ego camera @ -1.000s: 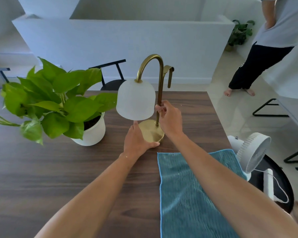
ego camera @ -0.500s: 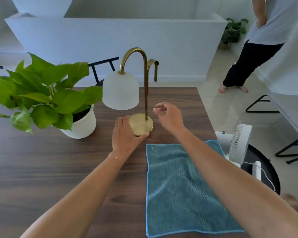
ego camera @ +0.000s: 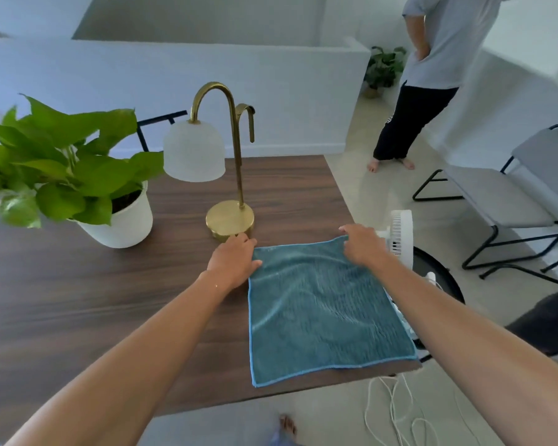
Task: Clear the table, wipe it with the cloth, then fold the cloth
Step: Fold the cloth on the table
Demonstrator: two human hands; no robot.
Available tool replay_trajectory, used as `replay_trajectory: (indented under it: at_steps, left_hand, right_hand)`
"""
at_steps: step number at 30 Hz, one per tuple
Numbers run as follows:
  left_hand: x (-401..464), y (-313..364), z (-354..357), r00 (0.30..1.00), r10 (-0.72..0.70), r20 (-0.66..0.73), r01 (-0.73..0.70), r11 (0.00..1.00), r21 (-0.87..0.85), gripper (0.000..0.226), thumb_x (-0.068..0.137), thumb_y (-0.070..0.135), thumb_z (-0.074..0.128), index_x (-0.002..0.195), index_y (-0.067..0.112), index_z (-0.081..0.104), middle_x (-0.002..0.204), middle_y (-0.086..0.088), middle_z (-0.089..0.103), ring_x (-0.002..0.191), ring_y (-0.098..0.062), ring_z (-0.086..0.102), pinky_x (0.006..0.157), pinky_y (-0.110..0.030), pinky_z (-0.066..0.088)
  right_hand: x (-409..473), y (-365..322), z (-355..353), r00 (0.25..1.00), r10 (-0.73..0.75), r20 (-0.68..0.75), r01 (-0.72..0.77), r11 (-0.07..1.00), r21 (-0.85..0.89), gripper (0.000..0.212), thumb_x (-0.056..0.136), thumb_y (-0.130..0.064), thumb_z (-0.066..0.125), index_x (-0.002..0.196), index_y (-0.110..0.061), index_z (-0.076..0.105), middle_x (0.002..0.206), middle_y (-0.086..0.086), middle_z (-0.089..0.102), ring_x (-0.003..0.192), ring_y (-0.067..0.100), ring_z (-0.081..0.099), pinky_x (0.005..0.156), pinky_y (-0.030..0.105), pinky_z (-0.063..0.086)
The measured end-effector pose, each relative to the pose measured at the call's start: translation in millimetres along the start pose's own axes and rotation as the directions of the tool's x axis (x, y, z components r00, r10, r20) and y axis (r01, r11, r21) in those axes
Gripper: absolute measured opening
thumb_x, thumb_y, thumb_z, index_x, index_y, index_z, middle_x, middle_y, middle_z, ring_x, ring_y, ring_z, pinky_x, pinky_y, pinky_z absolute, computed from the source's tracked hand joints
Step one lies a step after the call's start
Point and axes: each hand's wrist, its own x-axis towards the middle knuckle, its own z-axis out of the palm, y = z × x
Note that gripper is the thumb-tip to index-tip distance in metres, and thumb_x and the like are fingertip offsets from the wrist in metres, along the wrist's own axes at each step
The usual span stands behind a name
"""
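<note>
Dark wood-grain table (ego camera: 62, 300) fills the near view, its edge running close to the wearer. At about 5 o'clock on it lies the blue cloth (ego camera: 322, 313), spread flat, its near corner close to the table edge. The left hand (ego camera: 234, 260) grips the cloth's far left corner, fingers curled over it, just short of the lamp base. The right hand (ego camera: 361, 246) pinches the far right corner, slightly lifting it. Beyond the left hand, at 12 o'clock, stands the brass lamp (ego camera: 231, 217) with a frosted white shade. At 10 o'clock sits a leafy plant in a white pot (ego camera: 123, 220). Off the table at 2 o'clock stands a white fan (ego camera: 400, 233), farther back a standing person (ego camera: 432, 75).
</note>
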Motion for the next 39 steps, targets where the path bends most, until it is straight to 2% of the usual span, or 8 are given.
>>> replay_trajectory:
  at_steps: [6,11,16,22,27,32,34,39]
  left_hand:
    - [-2.2,6.9,14.8,0.995,-0.05,-0.091,0.048,0.998,-0.034,0.049,0.093,0.032,0.058,0.138,0.013,0.051,0.127,-0.01,0.05,0.118,-0.028,0.046,0.098,-0.039,0.04]
    - [1.3,13.0,13.1,0.985,-0.108,-0.133,0.089,0.986,-0.144,0.019,0.088,0.019,0.059,0.106,0.013,0.062,0.11,-0.008,0.055,0.102,-0.027,0.051,0.084,-0.037,0.042]
    - [3.1,24.5,3.7,0.965,-0.211,-0.154,0.155,0.936,-0.316,0.013,0.082,0.007,0.052,0.089,0.017,0.049,0.081,-0.001,0.055,0.074,-0.024,0.051,0.061,-0.033,0.034]
    - [6.5,29.9,-0.3,0.945,-0.246,-0.217,0.176,0.939,-0.297,0.025,0.083,0.004,0.052,0.104,0.016,0.057,0.091,0.0,0.055,0.081,-0.023,0.05,0.068,-0.033,0.037]
    - [8.7,33.3,-6.5,0.934,-0.275,-0.228,0.21,0.94,-0.27,0.022,0.08,-0.002,0.05,0.09,0.017,0.057,0.101,-0.005,0.057,0.084,-0.025,0.051,0.07,-0.034,0.037]
    - [12.0,34.4,-14.9,0.955,-0.242,-0.174,0.196,0.949,-0.246,0.022,0.082,0.003,0.054,0.097,0.015,0.063,0.1,-0.003,0.058,0.087,-0.022,0.051,0.073,-0.035,0.041]
    - [9.8,33.6,-16.9,0.953,-0.237,-0.187,0.192,0.953,-0.233,0.019,0.084,0.005,0.056,0.097,0.014,0.068,0.097,-0.003,0.059,0.086,-0.021,0.052,0.072,-0.034,0.042]
    - [-5.9,27.5,-24.1,0.909,-0.26,-0.326,0.171,0.945,-0.277,0.013,0.083,0.009,0.064,0.091,0.017,0.071,0.082,0.002,0.064,0.078,-0.019,0.059,0.068,-0.03,0.043]
  right_hand:
    - [-24.3,23.6,23.7,0.999,-0.017,-0.041,0.018,1.0,0.014,0.048,0.105,-0.015,0.043,0.153,-0.017,0.039,0.155,0.008,0.038,0.133,0.036,0.042,0.109,0.049,0.039]
    - [-20.8,28.7,21.8,0.994,-0.005,-0.106,0.006,1.0,0.015,0.047,0.109,-0.023,0.037,0.155,-0.014,0.035,0.151,0.016,0.036,0.133,0.037,0.04,0.108,0.05,0.037]
    - [-9.2,35.3,11.1,0.996,-0.009,-0.084,0.016,0.997,0.082,0.031,0.101,-0.015,0.047,0.131,-0.013,0.051,0.135,0.014,0.043,0.122,0.033,0.047,0.098,0.042,0.04]
    - [0.2,37.3,-0.8,0.992,-0.111,-0.068,0.12,0.982,0.147,0.021,0.085,-0.001,0.054,0.098,-0.017,0.051,0.107,0.008,0.058,0.104,0.031,0.053,0.083,0.038,0.041]
    - [9.2,38.8,-9.4,0.983,-0.166,-0.072,0.179,0.954,0.24,0.036,0.082,0.002,0.062,0.117,-0.008,0.061,0.117,0.012,0.062,0.11,0.03,0.057,0.081,0.027,0.036]
    - [12.4,45.2,-19.9,0.974,-0.2,-0.105,0.221,0.94,0.261,0.011,0.083,-0.014,0.081,0.091,-0.008,0.076,0.094,0.007,0.07,0.088,0.022,0.062,0.076,0.029,0.042]
    - [8.4,47.2,-23.9,0.967,-0.22,-0.128,0.249,0.92,0.301,0.014,0.087,-0.022,0.08,0.09,-0.009,0.076,0.087,0.003,0.068,0.083,0.018,0.059,0.075,0.028,0.04]
    - [-7.2,54.3,-27.3,0.933,-0.234,-0.273,0.319,0.89,0.326,0.009,0.094,-0.017,0.071,0.092,-0.01,0.076,0.085,0.002,0.069,0.084,0.021,0.062,0.075,0.027,0.04]
